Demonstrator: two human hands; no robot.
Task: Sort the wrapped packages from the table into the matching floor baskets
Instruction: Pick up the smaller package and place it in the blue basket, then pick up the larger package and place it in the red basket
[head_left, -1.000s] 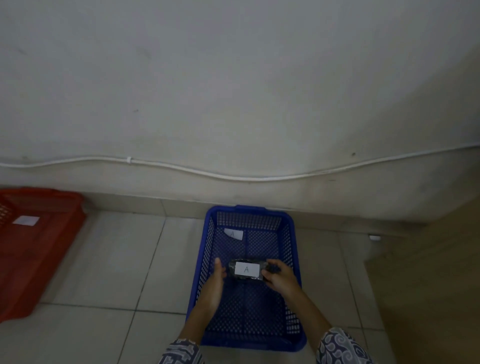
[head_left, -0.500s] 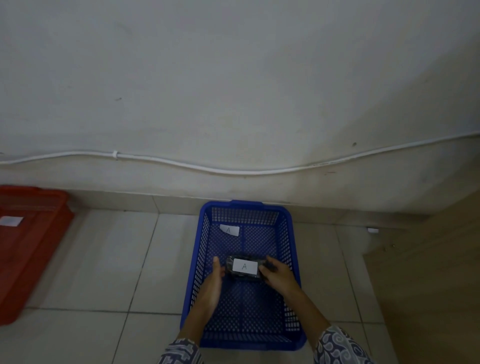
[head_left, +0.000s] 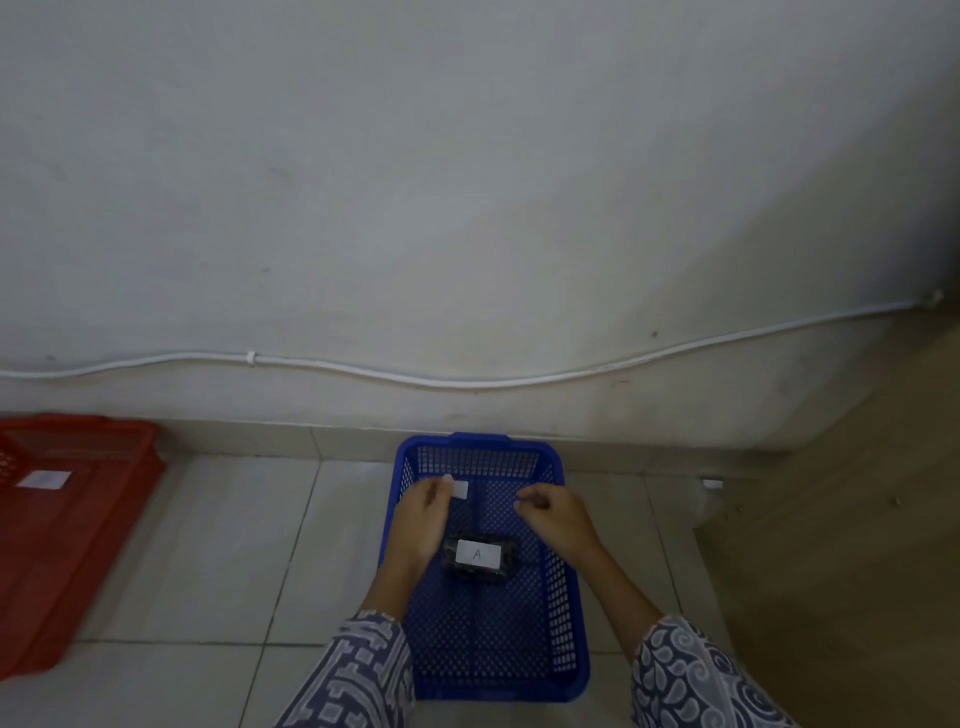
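The blue basket (head_left: 563, 587) is perforated plastic with a smooth solid rim, and the red basket (head_left: 78, 545) at the left is the same kind of plastic. The package (head_left: 480, 558) inside the blue one is wrapped in a dark, slightly shiny film with a matt white paper label, and a second paper tag (head_left: 460, 489) sits on the mesh. The floor (head_left: 208, 545) is pale, faintly glossy tile, the wall (head_left: 467, 182) matt scuffed plaster with a smooth white cable (head_left: 467, 383), the sleeves (head_left: 691, 675) printed cloth.

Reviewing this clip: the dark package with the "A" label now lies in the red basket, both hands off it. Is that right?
Not quite. The head view shows the package lying in the blue basket, not the red one. Both the left hand and right hand are indeed off it.
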